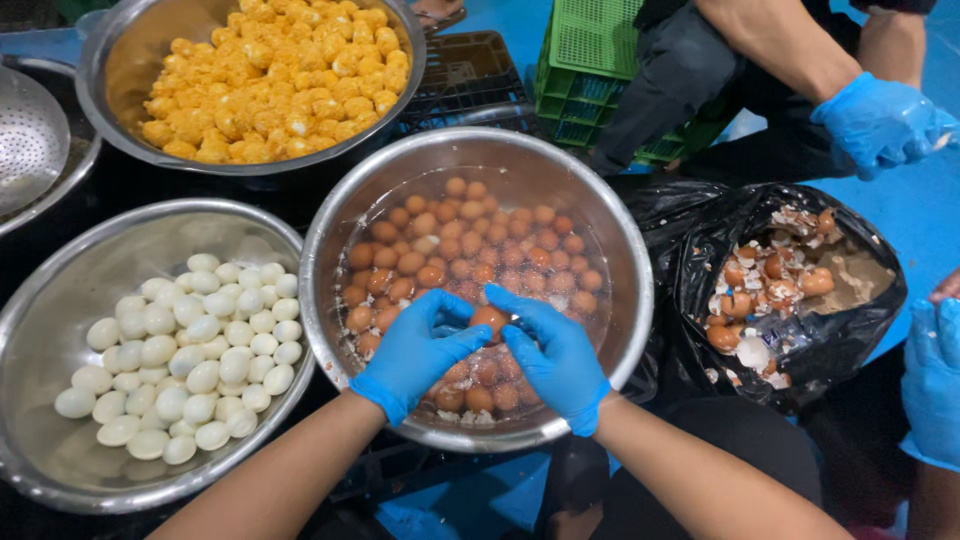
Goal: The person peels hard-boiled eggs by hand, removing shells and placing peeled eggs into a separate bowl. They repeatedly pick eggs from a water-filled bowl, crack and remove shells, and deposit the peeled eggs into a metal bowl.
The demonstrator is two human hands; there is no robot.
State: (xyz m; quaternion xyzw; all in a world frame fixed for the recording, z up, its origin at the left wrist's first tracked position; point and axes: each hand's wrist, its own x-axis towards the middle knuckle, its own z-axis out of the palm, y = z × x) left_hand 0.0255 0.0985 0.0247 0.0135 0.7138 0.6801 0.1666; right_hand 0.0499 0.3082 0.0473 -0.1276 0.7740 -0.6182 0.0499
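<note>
Both my hands wear blue gloves and meet over a steel bowl (330, 230) of water filled with brown unpeeled eggs (470, 240). My left hand (415, 350) and my right hand (550, 350) pinch the same brown egg (487, 320) between their fingertips, just above the water. To the left, another steel bowl (40, 440) holds several white peeled eggs (190, 360).
A steel bowl (110, 70) of yellow egg yolks (275, 75) stands at the back left, beside a perforated ladle (30, 135). A black bag (850, 330) of brown shell pieces (770, 285) lies at the right. Another person's blue-gloved hand (880, 120) hovers at the top right; green crates (590, 50) stand behind.
</note>
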